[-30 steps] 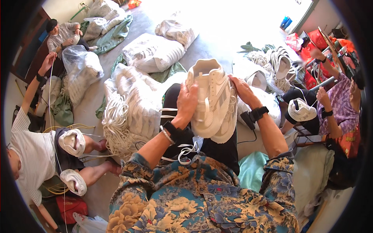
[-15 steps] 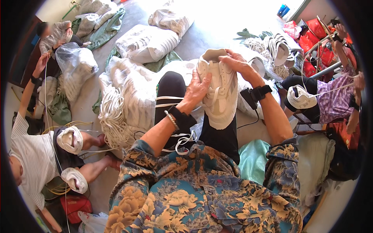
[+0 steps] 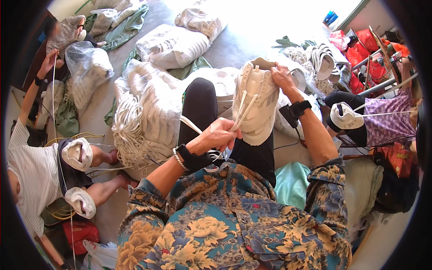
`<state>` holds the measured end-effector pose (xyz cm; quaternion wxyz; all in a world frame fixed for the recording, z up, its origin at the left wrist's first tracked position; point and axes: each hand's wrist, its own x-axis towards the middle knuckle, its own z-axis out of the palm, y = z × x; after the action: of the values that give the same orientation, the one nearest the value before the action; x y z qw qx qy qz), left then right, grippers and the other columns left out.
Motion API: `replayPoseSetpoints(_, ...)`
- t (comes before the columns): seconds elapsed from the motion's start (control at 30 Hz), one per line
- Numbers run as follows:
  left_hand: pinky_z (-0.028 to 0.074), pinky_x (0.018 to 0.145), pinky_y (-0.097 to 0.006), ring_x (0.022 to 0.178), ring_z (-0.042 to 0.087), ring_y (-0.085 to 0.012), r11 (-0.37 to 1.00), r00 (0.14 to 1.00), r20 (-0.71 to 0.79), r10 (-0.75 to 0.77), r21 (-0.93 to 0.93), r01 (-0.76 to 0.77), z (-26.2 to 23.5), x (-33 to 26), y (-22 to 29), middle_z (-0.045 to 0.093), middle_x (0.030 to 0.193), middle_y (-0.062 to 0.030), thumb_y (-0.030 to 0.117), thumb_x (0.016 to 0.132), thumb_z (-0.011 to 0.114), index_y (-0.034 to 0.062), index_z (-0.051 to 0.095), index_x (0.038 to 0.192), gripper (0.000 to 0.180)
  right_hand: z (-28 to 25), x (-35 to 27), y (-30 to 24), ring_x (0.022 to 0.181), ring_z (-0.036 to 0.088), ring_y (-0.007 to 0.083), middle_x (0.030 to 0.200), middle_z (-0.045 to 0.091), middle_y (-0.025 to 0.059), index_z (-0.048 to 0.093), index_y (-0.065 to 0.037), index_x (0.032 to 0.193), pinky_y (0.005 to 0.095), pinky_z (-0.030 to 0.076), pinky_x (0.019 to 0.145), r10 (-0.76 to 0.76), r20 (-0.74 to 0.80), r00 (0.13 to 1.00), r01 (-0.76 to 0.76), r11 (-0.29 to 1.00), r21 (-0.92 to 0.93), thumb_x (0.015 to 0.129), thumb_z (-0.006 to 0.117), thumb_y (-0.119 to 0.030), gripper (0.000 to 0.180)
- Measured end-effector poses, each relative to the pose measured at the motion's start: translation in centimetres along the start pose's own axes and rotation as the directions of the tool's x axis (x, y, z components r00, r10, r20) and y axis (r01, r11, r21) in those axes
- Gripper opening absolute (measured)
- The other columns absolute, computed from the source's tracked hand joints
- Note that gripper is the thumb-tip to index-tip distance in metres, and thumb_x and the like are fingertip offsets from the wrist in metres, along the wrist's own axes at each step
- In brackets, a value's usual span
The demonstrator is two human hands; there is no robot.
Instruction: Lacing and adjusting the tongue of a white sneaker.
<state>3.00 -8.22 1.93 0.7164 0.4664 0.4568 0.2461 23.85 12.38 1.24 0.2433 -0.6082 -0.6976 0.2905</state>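
A white sneaker (image 3: 257, 96) rests toe down over my right thigh, its collar pointing away from me. My right hand (image 3: 284, 77) grips the shoe's collar at its far right side. In front of the toe, my left hand (image 3: 219, 135) is closed on a white shoelace (image 3: 245, 108), which runs taut up to the eyelets. Several loose white laces (image 3: 191, 124) lie across my left thigh, beside that hand.
Clear bags of white shoes (image 3: 155, 99) and a bundle of laces (image 3: 127, 117) lie ahead and left. One co-worker (image 3: 38, 171) sits left with shoes on the knees; another (image 3: 387, 112) sits right. Far right are red bags (image 3: 366, 40); a teal cloth (image 3: 291, 183) lies beside me.
My left hand has left the shoe's side and come down toward me, now pulling a lace. My right hand has shifted slightly along the collar, and the shoe has turned a little.
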Motion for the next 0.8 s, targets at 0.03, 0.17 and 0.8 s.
replayPoseSetpoints(0.03,0.034,0.036,-0.017,0.041,0.047,-0.0034,1.000,1.000,0.002,0.001,-0.002,-0.001,0.0,0.5,-0.5,0.053,0.054,0.0002,0.013,0.086,0.054,0.0023,0.060,0.082,0.013,-0.1,-0.1,0.2,0.109,0.054,0.0267,0.123,0.052,0.0223,0.040,0.005,0.129,0.0315,0.040,0.093,0.020,0.014,1.000,-0.020,1.000,-0.005,0.085,0.043,-0.017,0.050)
replayPoseSetpoints(0.17,0.036,0.047,-0.024,0.048,0.045,-0.0082,0.896,0.805,-0.433,0.406,0.364,-0.256,0.6,2.3,-1.6,0.052,0.057,-0.0031,0.007,0.081,0.053,0.0022,0.058,0.093,0.014,-0.6,0.1,1.0,0.113,0.050,0.0252,0.127,0.049,0.0215,0.039,0.006,0.130,0.0299,0.037,0.097,-0.008,0.046,0.999,0.004,0.997,0.072,0.086,0.043,-0.018,0.050)
replayPoseSetpoints(0.8,0.048,0.070,-0.041,0.077,0.062,-0.0328,0.598,0.989,-0.141,0.045,0.797,0.086,-1.8,0.4,-2.2,0.064,0.074,-0.0173,0.015,0.068,0.057,0.0084,0.067,0.086,0.022,-2.9,2.0,0.8,0.094,0.056,0.0175,0.108,0.061,0.0143,0.047,0.006,0.122,0.0269,0.042,0.085,-0.137,0.068,0.988,0.139,0.990,-0.021,0.084,0.041,-0.011,0.042)
